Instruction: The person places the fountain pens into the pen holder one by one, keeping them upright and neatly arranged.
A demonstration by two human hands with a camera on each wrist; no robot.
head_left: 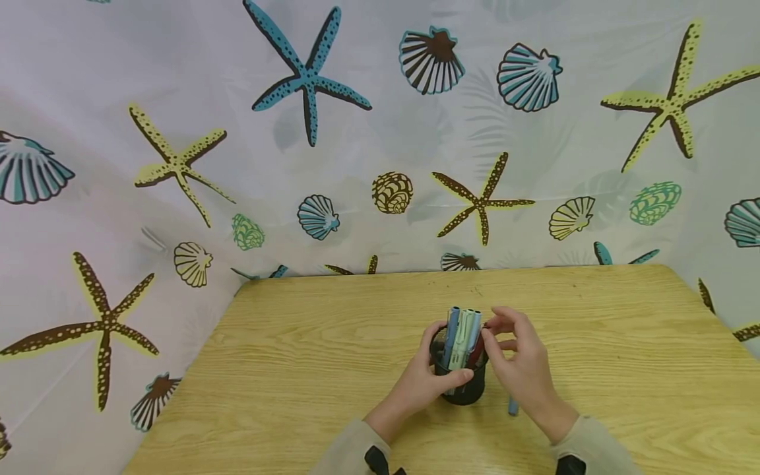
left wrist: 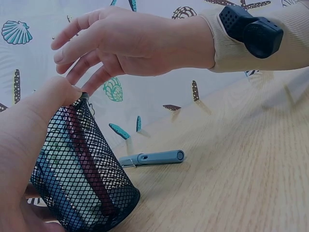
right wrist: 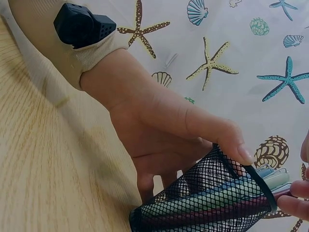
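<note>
My left hand (head_left: 418, 376) grips a black mesh pen cup (head_left: 467, 394), thumb across its front near the rim. The cup tilts, as both wrist views show. Several pens stand in it: a blue pen (head_left: 452, 333), a pale green pen (head_left: 461, 340), a light blue pen (head_left: 475, 328) and a dark red pen (head_left: 476, 354). My right hand (head_left: 525, 363) is at the rim's right side, thumb and forefinger pinching the top of the dark red pen. On the table by the cup lies a grey-blue pen (left wrist: 161, 158), partly covered by my right hand in the head view.
The cup stands on a light wood-grain table (head_left: 309, 349). Behind and beside the table hangs a white cloth (head_left: 362, 145) printed with starfish and shells. A black wrist camera (left wrist: 251, 31) sits on my right sleeve, another (right wrist: 82, 26) on my left.
</note>
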